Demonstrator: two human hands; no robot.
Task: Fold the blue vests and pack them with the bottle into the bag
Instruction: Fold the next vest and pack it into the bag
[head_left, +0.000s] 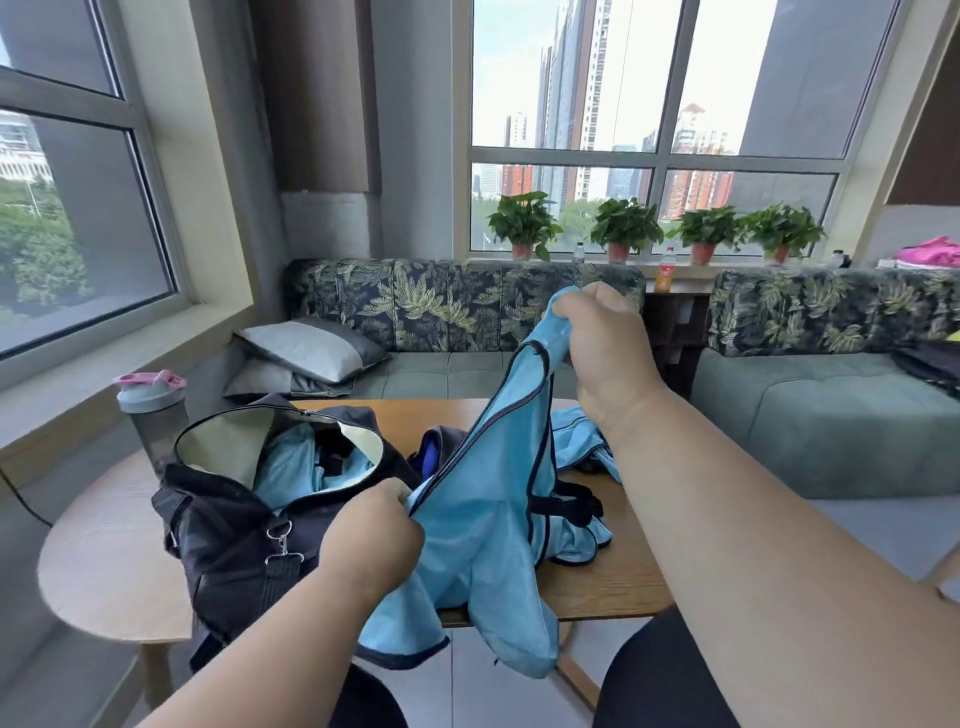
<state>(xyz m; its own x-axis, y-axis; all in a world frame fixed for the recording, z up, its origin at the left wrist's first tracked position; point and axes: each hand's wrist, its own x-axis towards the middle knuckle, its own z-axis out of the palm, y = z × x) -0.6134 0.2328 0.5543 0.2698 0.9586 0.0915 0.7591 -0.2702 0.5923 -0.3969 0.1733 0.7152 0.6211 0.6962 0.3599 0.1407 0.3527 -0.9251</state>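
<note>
Left hand (371, 530): pinches the lower edge of the held blue vest (483, 519).
Right hand (597, 343): grips its top, raised.
Bag (234, 525): open on counter (613, 577), blue cloth inside.
Bottle (153, 415): upright behind the bag.

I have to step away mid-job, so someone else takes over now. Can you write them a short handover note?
Left hand pinches the blue vest low down; right hand holds its top raised. It hangs unfolded over the table.
The black bag sits open on the table, blue fabric already inside.
Another blue vest lies crumpled farther back.
The bottle stands behind the bag, unpacked.
Left: fold both vests, pack them, add the bottle.
</note>
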